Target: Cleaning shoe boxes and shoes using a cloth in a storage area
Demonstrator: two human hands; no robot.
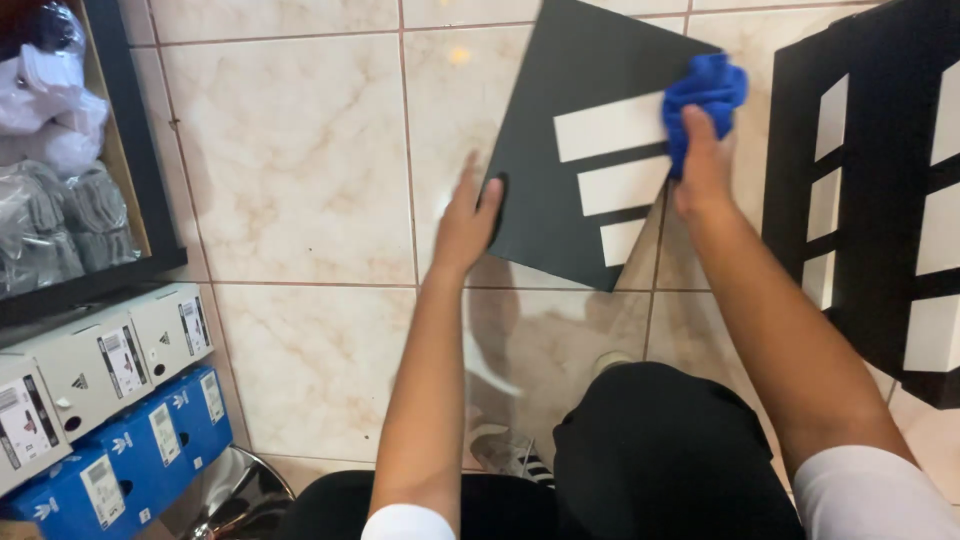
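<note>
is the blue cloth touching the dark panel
Touching: the head view shows the right hand pressing the blue cloth flat against the dark panel, no gap visible.

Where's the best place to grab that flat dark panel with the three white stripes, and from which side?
Probably the bare left edge of the flat dark panel with three white stripes, coming from the left, where the left hand already pinches it. It is thin, tilted off the tiled floor, and the right hand with the blue cloth occupies the right edge.

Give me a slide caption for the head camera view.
Left hand steadies a dark striped board while right hand presses a blue cloth on it.
</note>
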